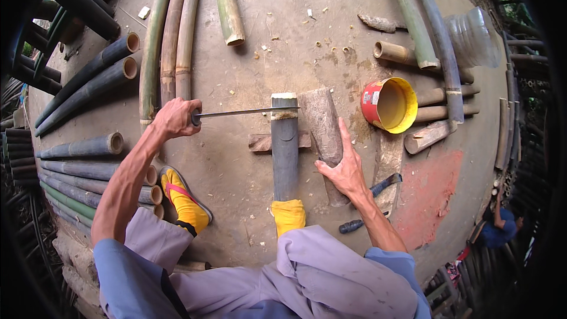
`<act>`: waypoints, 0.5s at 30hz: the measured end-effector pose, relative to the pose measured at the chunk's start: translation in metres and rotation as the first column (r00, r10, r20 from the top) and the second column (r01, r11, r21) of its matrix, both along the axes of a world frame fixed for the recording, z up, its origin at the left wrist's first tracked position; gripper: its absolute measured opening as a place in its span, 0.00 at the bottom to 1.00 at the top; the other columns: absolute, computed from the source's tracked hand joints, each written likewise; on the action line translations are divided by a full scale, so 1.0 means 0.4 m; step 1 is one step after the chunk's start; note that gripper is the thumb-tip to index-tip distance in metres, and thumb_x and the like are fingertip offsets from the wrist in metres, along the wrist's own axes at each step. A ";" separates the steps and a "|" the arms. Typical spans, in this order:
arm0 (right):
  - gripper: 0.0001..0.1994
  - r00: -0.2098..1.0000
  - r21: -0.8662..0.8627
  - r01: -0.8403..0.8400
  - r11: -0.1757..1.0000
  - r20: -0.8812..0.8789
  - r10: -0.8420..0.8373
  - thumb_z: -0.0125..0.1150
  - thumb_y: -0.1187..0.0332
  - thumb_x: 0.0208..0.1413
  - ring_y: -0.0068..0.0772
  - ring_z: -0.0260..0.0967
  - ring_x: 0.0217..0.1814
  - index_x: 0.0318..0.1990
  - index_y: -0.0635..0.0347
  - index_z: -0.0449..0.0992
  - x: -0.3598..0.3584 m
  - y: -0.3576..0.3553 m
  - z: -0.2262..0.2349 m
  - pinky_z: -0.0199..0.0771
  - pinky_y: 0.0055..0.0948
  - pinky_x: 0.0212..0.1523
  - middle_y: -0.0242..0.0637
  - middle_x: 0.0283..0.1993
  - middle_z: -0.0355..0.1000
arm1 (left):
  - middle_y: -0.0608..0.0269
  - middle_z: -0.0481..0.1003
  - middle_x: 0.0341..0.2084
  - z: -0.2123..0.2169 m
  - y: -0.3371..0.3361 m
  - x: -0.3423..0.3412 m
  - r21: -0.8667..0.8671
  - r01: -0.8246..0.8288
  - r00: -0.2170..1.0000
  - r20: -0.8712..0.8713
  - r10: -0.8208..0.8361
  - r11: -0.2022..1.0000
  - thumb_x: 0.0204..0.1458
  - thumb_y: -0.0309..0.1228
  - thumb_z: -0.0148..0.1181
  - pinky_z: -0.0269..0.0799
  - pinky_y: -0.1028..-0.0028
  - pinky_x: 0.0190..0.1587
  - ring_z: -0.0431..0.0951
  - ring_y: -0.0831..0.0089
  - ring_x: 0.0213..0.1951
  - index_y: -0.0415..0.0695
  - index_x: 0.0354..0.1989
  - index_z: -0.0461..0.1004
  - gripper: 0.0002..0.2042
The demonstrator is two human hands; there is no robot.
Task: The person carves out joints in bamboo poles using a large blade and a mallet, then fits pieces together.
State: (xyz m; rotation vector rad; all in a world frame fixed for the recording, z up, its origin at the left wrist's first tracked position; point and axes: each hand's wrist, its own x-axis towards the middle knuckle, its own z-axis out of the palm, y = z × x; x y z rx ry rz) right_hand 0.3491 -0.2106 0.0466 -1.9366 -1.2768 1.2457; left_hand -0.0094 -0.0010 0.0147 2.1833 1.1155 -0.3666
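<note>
My left hand (176, 119) is closed round the handle of a long knife (236, 112). Its narrow blade lies across the pale end of a dark bamboo piece (285, 159). My yellow-socked foot (288, 217) presses on that piece's near end, and a short wood block (260, 142) lies crosswise under it. To the right, a rough wooden log (322, 121) lies lengthwise beside the bamboo. My right hand (347, 171) is open at the log's right side, thumb and fingers spread; whether it touches the log I cannot tell.
A red and yellow bucket (372, 104) stands right of the log. Near my right forearm lies a dark-handled tool (387, 184). Bamboo poles (88, 169) are stacked at left, with more poles (407, 15) at far right. Another person (501, 227) is at the right edge.
</note>
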 end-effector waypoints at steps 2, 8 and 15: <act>0.53 1.000 0.006 -0.004 1.000 0.006 0.004 0.69 0.72 0.39 0.60 0.56 0.67 0.72 0.51 0.39 0.002 -0.006 -0.010 0.60 0.43 0.65 0.61 0.66 0.56 | 0.45 0.74 0.19 -0.006 0.007 0.003 -0.027 0.009 1.000 -0.009 -0.009 1.000 0.34 0.33 0.60 0.73 0.58 0.34 0.77 0.47 0.28 0.39 0.27 0.73 0.12; 0.53 0.999 0.024 -0.029 0.999 0.042 0.028 0.69 0.72 0.39 0.61 0.57 0.66 0.72 0.51 0.39 0.000 -0.017 -0.005 0.61 0.43 0.64 0.61 0.65 0.57 | 0.45 0.74 0.19 -0.011 0.006 0.005 -0.042 0.027 0.999 -0.038 -0.029 0.999 0.34 0.32 0.60 0.73 0.58 0.34 0.77 0.47 0.27 0.38 0.27 0.73 0.12; 0.53 0.999 0.027 -0.036 0.999 0.033 0.035 0.69 0.72 0.39 0.62 0.58 0.65 0.72 0.51 0.40 0.005 -0.017 -0.013 0.62 0.44 0.64 0.62 0.65 0.58 | 0.45 0.74 0.19 -0.009 0.008 0.011 -0.042 0.031 0.997 -0.064 -0.034 0.999 0.35 0.32 0.60 0.73 0.57 0.34 0.77 0.47 0.27 0.38 0.28 0.73 0.12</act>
